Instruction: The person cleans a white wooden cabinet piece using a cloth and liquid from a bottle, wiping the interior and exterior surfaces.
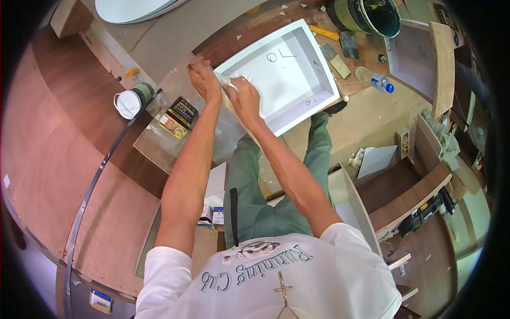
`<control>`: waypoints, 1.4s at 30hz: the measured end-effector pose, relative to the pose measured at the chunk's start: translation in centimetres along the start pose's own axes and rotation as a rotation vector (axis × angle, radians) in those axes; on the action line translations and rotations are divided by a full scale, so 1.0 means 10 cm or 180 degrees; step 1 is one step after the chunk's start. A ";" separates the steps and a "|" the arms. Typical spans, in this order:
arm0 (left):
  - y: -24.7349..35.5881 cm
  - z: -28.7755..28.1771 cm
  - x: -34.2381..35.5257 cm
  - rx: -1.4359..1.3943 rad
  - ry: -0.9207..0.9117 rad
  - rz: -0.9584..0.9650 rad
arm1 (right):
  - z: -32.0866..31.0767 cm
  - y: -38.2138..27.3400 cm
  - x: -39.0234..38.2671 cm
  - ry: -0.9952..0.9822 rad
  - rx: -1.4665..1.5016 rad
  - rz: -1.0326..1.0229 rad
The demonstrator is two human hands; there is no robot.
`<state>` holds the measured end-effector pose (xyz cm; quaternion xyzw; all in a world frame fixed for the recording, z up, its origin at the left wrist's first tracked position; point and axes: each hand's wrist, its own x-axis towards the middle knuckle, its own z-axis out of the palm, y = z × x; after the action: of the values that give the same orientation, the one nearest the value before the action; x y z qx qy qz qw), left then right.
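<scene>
A white drawer box (279,87) with pencil marks inside lies tilted on the workbench in front of me, its open side up. My left hand (205,81) is closed round the upper left corner of the drawer, at its wooden front panel. Beside it, my right hand (245,100) presses a crumpled white cloth (227,85) against the drawer's left edge. The cloth is partly hidden under the fingers.
Right of the drawer lie a sanding block (340,67), a yellow-handled tool (324,33) and a water bottle (374,81). A dark bucket (366,18) stands behind them. A second drawer (414,61) is at far right. On the left are a yellow-black box (179,117) and a lidded can (129,102).
</scene>
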<state>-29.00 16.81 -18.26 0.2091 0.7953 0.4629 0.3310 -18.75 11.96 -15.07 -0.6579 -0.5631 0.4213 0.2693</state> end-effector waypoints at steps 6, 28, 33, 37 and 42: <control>-0.04 0.04 0.00 0.0104 -0.0107 0.0297 | 0.06 -0.05 0.12 0.0260 -0.0045 0.0036; 0.04 0.03 -0.01 0.0137 0.0040 0.0132 | 0.01 -0.03 0.05 0.0097 -0.0021 0.0158; 0.10 0.06 -0.02 0.0347 0.0114 0.0432 | -0.01 -0.05 0.14 -0.0054 -0.0055 0.0199; 0.12 0.12 -0.06 0.0115 0.0111 0.0209 | 0.03 -0.08 0.25 -0.0033 -0.0060 0.0132; 0.03 0.00 0.03 0.0386 -0.0095 0.0468 | -0.01 -0.01 0.05 -0.0147 -0.0135 -0.0030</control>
<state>-29.25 17.17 -18.06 0.2934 0.7993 0.4337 0.2947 -18.73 12.52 -15.04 -0.6509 -0.5811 0.4230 0.2443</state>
